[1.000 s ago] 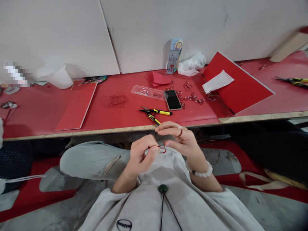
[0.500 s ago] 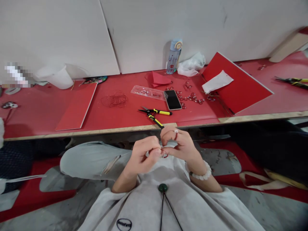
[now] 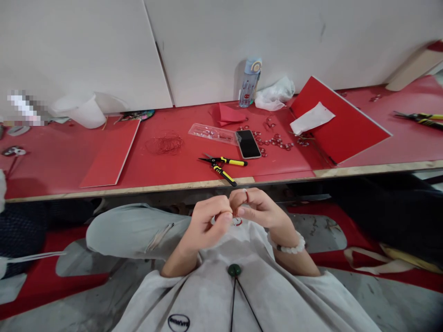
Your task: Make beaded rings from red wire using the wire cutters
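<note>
A small red cord ring (image 3: pixel 237 222) hangs just below my fingertips, over my lap. My left hand (image 3: pixel 209 223) is closed, with thumb and forefinger pinched at the ring's left side. From the other side, my right hand (image 3: pixel 259 210) meets it with curled fingers and its thumb pressed in at the same spot. Its finger wears a red ring, and a white bead bracelet (image 3: pixel 291 245) circles the wrist. The exact grip on the cord is partly hidden by the fingers. Just beyond my hands, yellow and black pliers (image 3: pixel 223 167) lie on the red table (image 3: pixel 166 170) with handles spread.
Tangled red cord (image 3: pixel 168 144), a clear plastic tray (image 3: pixel 211 133), a phone (image 3: pixel 248 144) and several small red rings (image 3: pixel 277 142) lie on the table. Behind stand a blue bottle (image 3: pixel 249 83) and a plastic bag (image 3: pixel 276 94). Red boards (image 3: pixel 110 157) rest left and right.
My right hand has dropped slightly, its fingers curling in closer to my left fingertips. The left hand stays nearly still, and the small red ring remains between them.
</note>
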### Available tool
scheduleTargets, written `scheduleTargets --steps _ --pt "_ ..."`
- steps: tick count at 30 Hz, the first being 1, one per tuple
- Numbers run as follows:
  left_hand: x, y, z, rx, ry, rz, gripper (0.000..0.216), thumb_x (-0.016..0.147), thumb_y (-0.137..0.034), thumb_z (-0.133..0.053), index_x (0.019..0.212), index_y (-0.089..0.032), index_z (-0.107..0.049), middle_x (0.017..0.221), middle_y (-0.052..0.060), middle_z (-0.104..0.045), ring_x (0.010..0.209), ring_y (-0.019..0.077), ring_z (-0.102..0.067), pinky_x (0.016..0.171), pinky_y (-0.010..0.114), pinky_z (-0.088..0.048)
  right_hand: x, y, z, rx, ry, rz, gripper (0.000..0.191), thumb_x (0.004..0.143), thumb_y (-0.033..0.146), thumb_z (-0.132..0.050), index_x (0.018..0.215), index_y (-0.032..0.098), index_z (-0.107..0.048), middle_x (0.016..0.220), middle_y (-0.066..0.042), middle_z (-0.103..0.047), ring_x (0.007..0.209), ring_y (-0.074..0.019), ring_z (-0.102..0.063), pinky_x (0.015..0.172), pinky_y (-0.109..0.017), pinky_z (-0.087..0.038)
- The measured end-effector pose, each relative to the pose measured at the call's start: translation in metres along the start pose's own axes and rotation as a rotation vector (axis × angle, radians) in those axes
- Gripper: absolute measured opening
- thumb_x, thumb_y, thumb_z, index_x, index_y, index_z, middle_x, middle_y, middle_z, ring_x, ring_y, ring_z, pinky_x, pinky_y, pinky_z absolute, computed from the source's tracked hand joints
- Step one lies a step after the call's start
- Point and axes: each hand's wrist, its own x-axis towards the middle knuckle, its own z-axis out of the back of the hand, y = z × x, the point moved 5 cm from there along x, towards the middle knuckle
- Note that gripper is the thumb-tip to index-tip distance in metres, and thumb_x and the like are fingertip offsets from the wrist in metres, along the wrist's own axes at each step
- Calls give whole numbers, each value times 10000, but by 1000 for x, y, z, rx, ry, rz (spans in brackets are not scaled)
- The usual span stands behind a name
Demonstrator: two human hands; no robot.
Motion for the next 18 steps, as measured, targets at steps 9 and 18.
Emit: scheduleTargets --steps 9,18 --pt "6 -6 -1 166 31 -61 237 939 -86 -511 735 -204 -530 624 -49 -519 555 86 -445 538 207 -393 3 3 -12 133 -106 -151 480 934 537 -701 618 184 -622 553 20 -560 487 -100 -491 472 -229 -413" --pt "8 -6 0 225 7 -37 266 928 -68 -517 702 -205 -480 607 -61 -436 544 83 -388 509 209 -328 -10 14 -10 123 -255 -242 197 864 350 -710 762 181 -710 637 -3 -650 562 -133 -587 567 -264 -500"
